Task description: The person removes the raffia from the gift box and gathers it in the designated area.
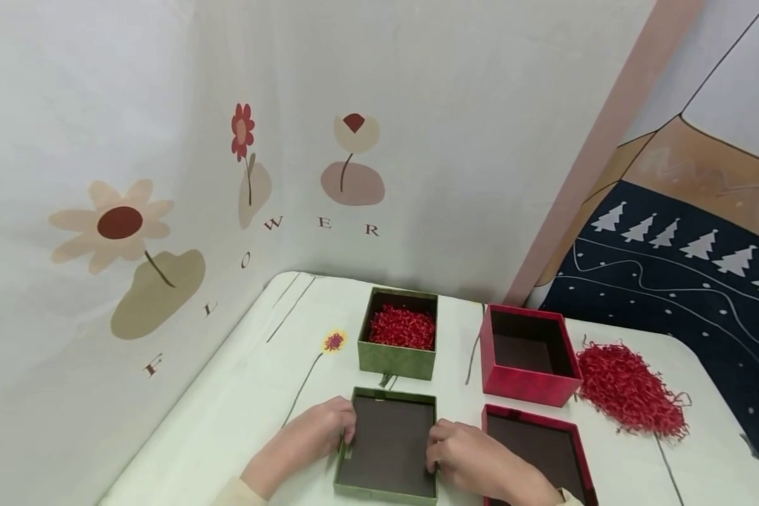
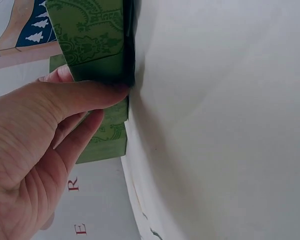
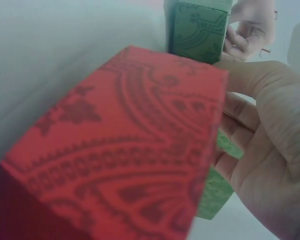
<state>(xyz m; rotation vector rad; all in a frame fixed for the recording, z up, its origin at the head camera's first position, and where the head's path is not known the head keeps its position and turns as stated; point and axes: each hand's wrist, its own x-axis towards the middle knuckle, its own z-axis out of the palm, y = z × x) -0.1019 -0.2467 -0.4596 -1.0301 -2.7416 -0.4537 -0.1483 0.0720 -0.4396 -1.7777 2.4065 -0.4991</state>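
A green box lid [image 1: 388,446] lies with its dark inner side up near the front of the table. My left hand [image 1: 321,430] grips its left edge; in the left wrist view the thumb [image 2: 97,94] presses against the patterned green wall [image 2: 92,37]. On the opposite edge, my right hand [image 1: 471,453] pinches the lid's right wall. Part of that grip is hidden behind a red lid [image 3: 125,140] in the right wrist view. Behind the green lid stands a green box [image 1: 397,360] holding red shredded paper [image 1: 403,327].
A red box [image 1: 531,388] stands at the right, with nothing inside it. In front of it the red lid lies inner side up, close to my right forearm. A loose heap of red shredded paper [image 1: 629,390] spreads on the white tablecloth [image 1: 228,422] further right.
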